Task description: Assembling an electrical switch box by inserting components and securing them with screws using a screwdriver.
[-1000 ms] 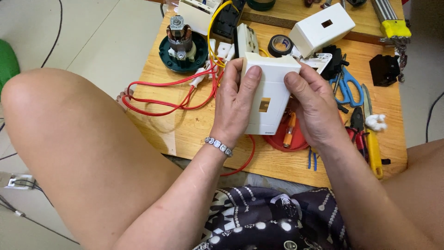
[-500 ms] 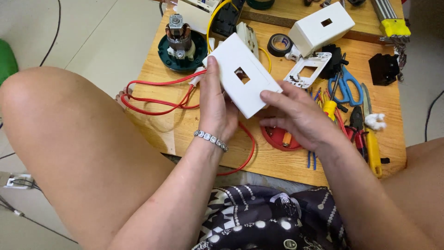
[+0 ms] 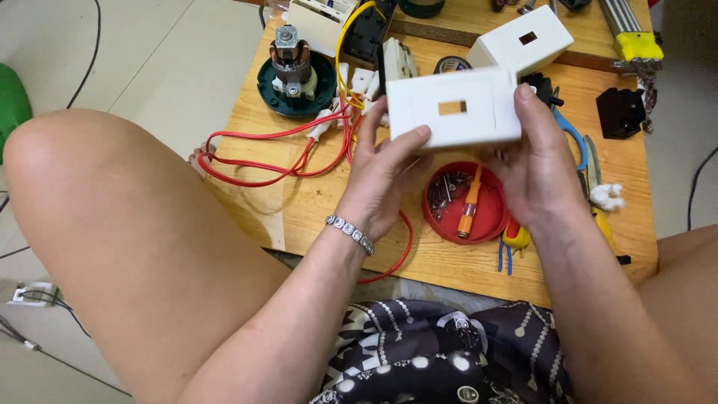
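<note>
Both hands hold a white plastic switch box (image 3: pixel 452 108) above a small wooden table (image 3: pixel 299 213). Its flat face, with a small rectangular slot, points up toward me. My left hand (image 3: pixel 381 176) grips the box's lower left edge with thumb on top; a silver bracelet sits on that wrist. My right hand (image 3: pixel 542 161) clasps the right end. Just below the box lies a red lid (image 3: pixel 464 206) holding screws and a small orange screwdriver.
A second white box (image 3: pixel 523 41) lies at the table's back. Red wire loops (image 3: pixel 280 153) sprawl at left beside a small motor on a dark green base (image 3: pixel 293 71). Blue-handled pliers (image 3: pixel 572 138), yellow-handled tools and a black part (image 3: pixel 619 112) lie at right. My bare knee fills the left foreground.
The box has been turned from upright on its edge to flat with its slotted face up, and lifted slightly. My right hand shifted from under it to its right end.
</note>
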